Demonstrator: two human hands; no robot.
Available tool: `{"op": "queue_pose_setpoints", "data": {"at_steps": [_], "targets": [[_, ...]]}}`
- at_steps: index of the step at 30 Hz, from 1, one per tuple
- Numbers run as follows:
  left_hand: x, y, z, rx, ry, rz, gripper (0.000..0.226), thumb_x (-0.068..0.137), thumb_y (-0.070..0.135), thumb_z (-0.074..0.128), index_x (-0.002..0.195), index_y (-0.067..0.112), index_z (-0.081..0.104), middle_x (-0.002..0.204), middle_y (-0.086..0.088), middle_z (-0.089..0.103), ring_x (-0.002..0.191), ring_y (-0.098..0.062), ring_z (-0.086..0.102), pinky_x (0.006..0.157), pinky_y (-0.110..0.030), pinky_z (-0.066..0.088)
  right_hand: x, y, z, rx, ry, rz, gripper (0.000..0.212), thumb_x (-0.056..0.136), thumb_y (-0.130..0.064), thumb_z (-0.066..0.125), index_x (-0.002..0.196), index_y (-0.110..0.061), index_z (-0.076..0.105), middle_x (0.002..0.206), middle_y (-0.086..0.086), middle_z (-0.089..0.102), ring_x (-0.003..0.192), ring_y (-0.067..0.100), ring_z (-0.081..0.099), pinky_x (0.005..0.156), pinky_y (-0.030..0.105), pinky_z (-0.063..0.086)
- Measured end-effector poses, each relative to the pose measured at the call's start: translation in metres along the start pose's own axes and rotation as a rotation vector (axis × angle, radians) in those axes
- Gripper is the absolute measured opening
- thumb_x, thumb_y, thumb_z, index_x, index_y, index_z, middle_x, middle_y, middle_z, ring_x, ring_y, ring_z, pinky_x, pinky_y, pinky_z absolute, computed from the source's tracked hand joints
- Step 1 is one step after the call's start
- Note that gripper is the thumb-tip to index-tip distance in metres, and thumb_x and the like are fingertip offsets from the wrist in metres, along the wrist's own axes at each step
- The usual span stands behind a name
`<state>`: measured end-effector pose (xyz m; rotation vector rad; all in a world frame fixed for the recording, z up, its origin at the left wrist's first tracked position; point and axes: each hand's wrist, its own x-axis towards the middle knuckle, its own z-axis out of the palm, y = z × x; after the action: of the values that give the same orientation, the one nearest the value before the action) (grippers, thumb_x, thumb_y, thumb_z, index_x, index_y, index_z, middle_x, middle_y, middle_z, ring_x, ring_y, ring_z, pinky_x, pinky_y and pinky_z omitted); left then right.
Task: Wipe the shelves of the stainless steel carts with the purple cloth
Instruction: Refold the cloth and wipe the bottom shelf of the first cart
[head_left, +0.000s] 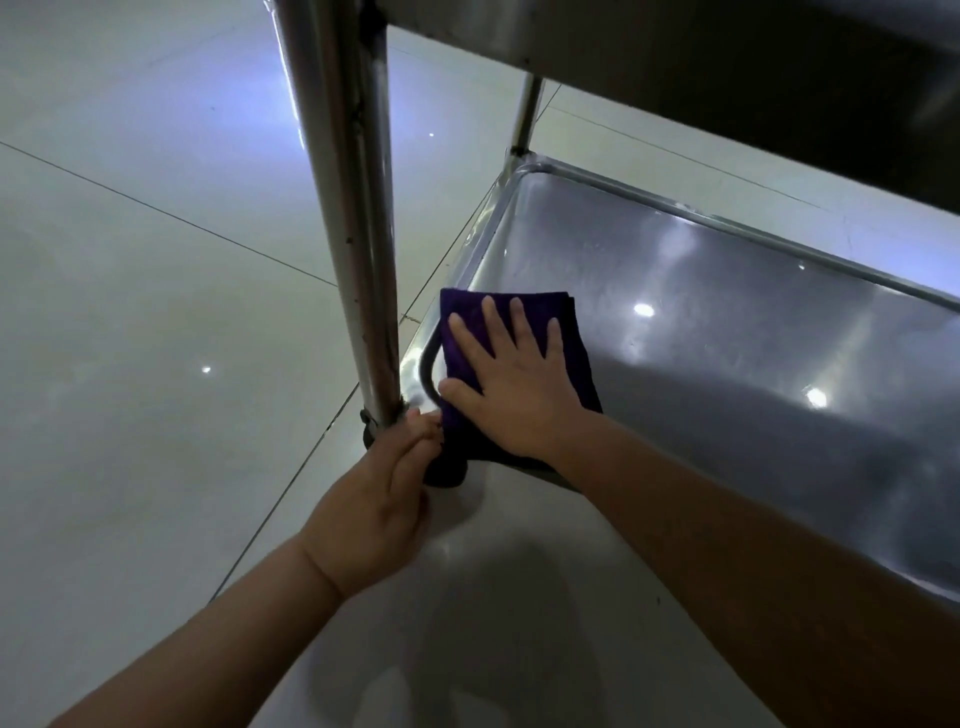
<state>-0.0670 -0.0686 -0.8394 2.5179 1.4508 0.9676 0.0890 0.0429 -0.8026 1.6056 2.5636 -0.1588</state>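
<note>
— Why is the right hand (511, 387) laid flat like that?

— With its fingers spread, it presses the folded purple cloth (519, 332) onto the near-left corner of the cart's bottom shelf (727, 322); a wide palm probably keeps the whole pad rubbing the steel.

— And the left hand (387, 486)?

— It curls around the foot of the upright post (348, 208), just beside the cloth's hanging edge, likely to steady the cart against the push.

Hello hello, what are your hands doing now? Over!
Right hand flat on purple cloth, bottom shelf corner. Left hand at cart leg base. Nothing blocking.
</note>
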Motion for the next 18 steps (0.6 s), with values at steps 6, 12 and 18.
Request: {"op": "queue_pose_setpoints", "data": {"at_steps": [6, 12, 18], "targets": [[-0.005, 0.007, -0.012, -0.041, 0.071, -0.082, 0.034, 0.08, 0.01, 0.041, 0.114, 0.007, 0.04, 0.108, -0.034, 0.055, 0.096, -0.042, 0.062, 0.089, -0.042, 0.047, -0.056, -0.019, 0.006, -0.024, 0.063, -0.099, 0.069, 0.093, -0.063, 0.018, 0.152, -0.029, 0.004, 0.162, 0.008, 0.001, 0.148, 0.031, -0.004, 0.117, 0.05, -0.004], [0.007, 0.039, 0.003, 0.056, 0.114, -0.105, 0.026, 0.085, 0.004, 0.047, 0.111, 0.008, 0.047, 0.11, -0.016, 0.05, 0.097, -0.025, 0.048, 0.094, -0.036, 0.045, -0.127, 0.036, 0.021, -0.348, 0.084, -0.295, 0.103, 0.09, -0.027, 0.057, 0.141, -0.019, -0.032, 0.16, 0.018, -0.001, 0.145, 0.041, 0.005, 0.116, 0.047, 0.004], [0.028, 0.099, 0.033, 0.249, -0.068, 0.092, 0.043, 0.078, 0.004, 0.05, 0.119, -0.003, 0.059, 0.118, -0.021, 0.058, 0.115, -0.035, 0.051, 0.111, -0.051, 0.028, -0.193, 0.117, 0.016, -0.461, 0.097, -0.297, 0.1, 0.071, -0.011, 0.076, 0.149, -0.017, 0.013, 0.151, 0.02, 0.034, 0.136, 0.041, 0.035, 0.11, 0.046, 0.03]]}}
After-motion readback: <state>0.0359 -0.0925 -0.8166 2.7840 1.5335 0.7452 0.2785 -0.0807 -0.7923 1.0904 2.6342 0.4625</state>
